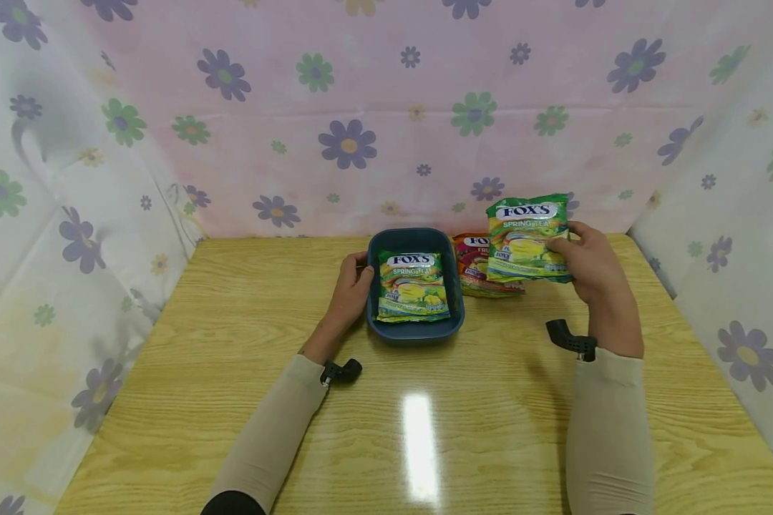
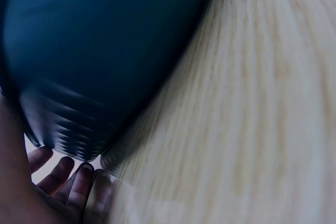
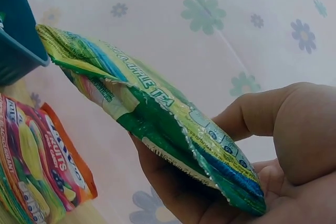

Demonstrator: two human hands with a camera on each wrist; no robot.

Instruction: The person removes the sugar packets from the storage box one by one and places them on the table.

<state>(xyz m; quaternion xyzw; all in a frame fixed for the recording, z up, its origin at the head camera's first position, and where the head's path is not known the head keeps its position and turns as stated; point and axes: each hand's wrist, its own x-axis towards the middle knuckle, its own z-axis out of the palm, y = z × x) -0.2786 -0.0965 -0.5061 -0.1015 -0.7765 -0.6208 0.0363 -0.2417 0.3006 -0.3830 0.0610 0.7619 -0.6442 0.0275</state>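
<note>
A dark blue plastic tub [image 1: 419, 332] stands on the table, a green Fox's Spring Tea candy bag [image 1: 414, 287] lying face up inside it. My left hand [image 1: 350, 285] holds the tub's left side, thumb at the rim; in the left wrist view its curved fingers [image 2: 60, 179] reach along the ribbed outer wall. To the right of the tub, my right hand [image 1: 595, 265] grips a second green Spring Tea bag [image 1: 528, 239] by its right edge, thumb on the front. Partly behind this raised bag lies a red Fox's Fruits candy bag [image 1: 473, 268].
The tub and the red bag are near the back edge of the wooden table [image 1: 264, 307]. A flower-printed curtain [image 1: 399, 93] hangs right behind and along both sides. Small black wrist mounts [image 1: 570, 340] stick out from both sleeves.
</note>
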